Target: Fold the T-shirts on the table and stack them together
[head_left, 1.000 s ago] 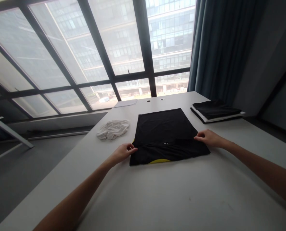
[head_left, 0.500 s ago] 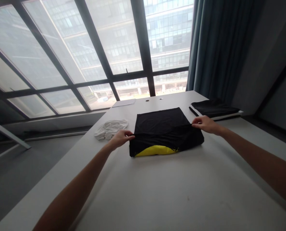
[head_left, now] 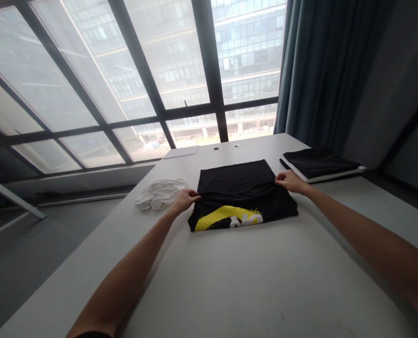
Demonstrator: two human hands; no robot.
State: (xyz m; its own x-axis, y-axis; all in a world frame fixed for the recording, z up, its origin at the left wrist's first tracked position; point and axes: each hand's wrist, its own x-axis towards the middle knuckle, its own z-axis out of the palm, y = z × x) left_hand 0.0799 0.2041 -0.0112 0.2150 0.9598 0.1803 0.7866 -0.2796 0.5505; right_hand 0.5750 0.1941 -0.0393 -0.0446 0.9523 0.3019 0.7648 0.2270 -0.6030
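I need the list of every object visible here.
printed garment: 1, black, yellow and white, centre
crumpled cloth: 1, white, left of garment
folded stack: 1, black and white, table's right
flat sheet: 1, pale, table's far left
small spots: 2, dark, pale, far edge
main table: 1, white, centre
other table: 1, white, left edge
window: 1, dark frame, behind table
curtain: 1, blue, right of window
left hand: 1, bare, pinching garment's left
right hand: 1, bare, pinching garment's right
sleeve: 1, black, bottom left

Your black garment [head_left: 242, 194] lies before you on white table [head_left: 230, 281], partly folded over, yellow-and-white print [head_left: 226, 211] showing nearside.
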